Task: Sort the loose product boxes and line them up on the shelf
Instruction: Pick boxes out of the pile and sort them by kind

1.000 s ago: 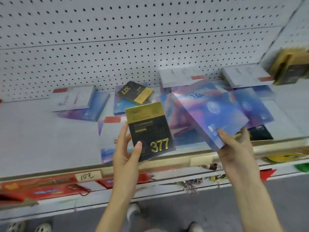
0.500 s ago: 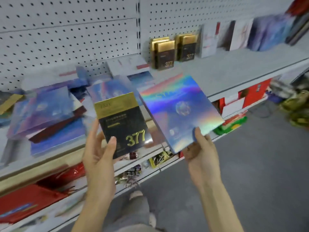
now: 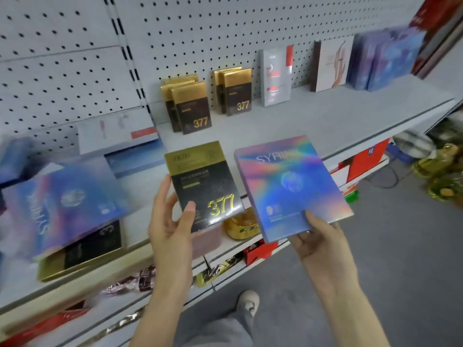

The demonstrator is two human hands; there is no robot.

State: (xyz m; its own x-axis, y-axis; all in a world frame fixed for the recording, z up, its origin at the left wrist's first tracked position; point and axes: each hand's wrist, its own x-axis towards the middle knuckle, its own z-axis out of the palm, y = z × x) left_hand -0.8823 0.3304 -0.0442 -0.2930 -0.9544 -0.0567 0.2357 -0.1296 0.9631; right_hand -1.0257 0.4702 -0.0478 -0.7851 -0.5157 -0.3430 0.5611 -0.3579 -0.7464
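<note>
black box (gold-topped) in left hand

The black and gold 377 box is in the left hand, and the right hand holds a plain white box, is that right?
Not quite. In the head view the right hand holds a holographic blue and pink box, not a plain white one. The black and gold 377 box is in the left hand, as you said.
</note>
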